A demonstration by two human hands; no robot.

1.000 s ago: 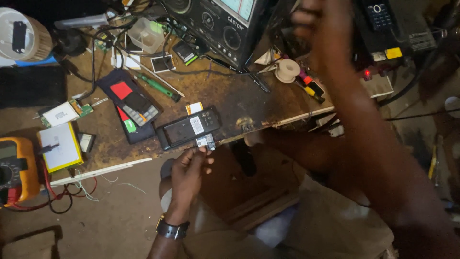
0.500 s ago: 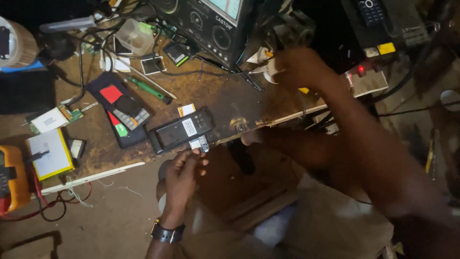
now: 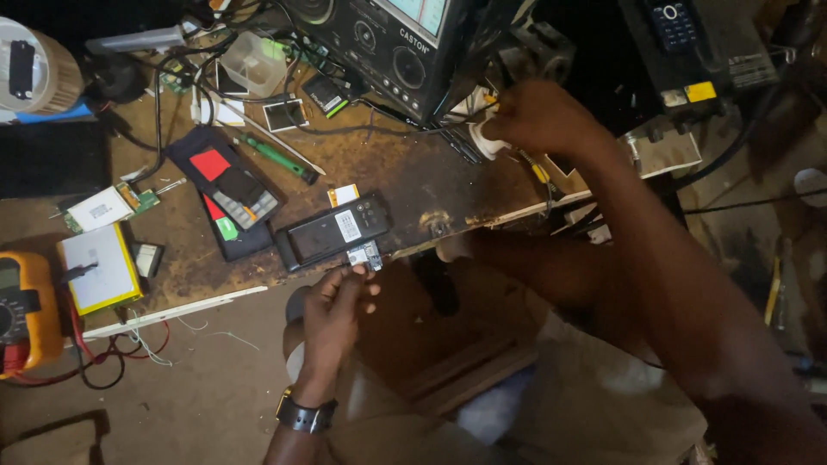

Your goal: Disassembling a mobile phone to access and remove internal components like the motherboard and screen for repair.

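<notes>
My left hand (image 3: 334, 306), with a dark watch on the wrist, pinches a small silver circuit part (image 3: 365, 255) at the front edge of the workbench (image 3: 405, 176). The part touches the near end of a black phone body (image 3: 332, 231) that lies face down with a white label. My right hand (image 3: 536, 116) reaches across the bench, and its fingers curl around a white roll (image 3: 482, 140) below the black radio (image 3: 388, 43). Most of the roll is hidden under that hand.
An opened phone with a red patch (image 3: 226, 183), a green screwdriver (image 3: 276, 159) and a clear plastic box (image 3: 250, 65) lie to the left. A yellow multimeter (image 3: 21, 310) and a flat yellow-edged battery (image 3: 95, 267) sit at the far left. Tangled wires cross the back.
My right hand has dropped from high in front of the camera to the bench and closed over the white roll. My left hand stays at the bench edge with the small part.
</notes>
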